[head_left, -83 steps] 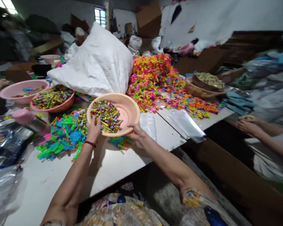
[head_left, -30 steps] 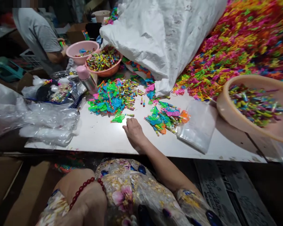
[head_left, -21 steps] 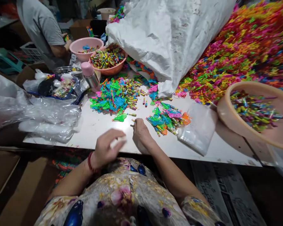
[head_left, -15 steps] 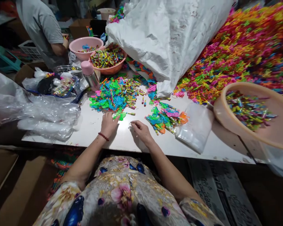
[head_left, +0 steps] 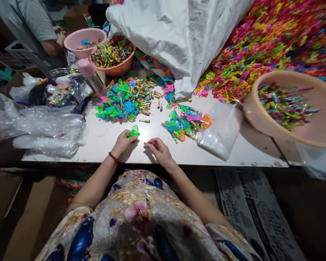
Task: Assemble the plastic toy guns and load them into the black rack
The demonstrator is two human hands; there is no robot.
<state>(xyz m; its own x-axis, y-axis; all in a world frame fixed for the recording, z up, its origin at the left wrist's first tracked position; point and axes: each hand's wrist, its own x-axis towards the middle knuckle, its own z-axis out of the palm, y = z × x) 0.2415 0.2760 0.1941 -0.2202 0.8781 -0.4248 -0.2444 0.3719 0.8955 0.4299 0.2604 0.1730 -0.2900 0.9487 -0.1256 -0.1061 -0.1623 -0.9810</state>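
Left hand (head_left: 122, 142) has lifted a green toy (head_left: 134, 131); right hand (head_left: 159, 150) pinches a small piece (head_left: 153, 143)

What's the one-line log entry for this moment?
left hand: holds green plastic piece | right hand: pinches small tube | white table

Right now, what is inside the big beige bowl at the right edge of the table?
The beige bowl holds a loose heap of small colourful tubes. Its near wall hides whatever lies lower down inside.
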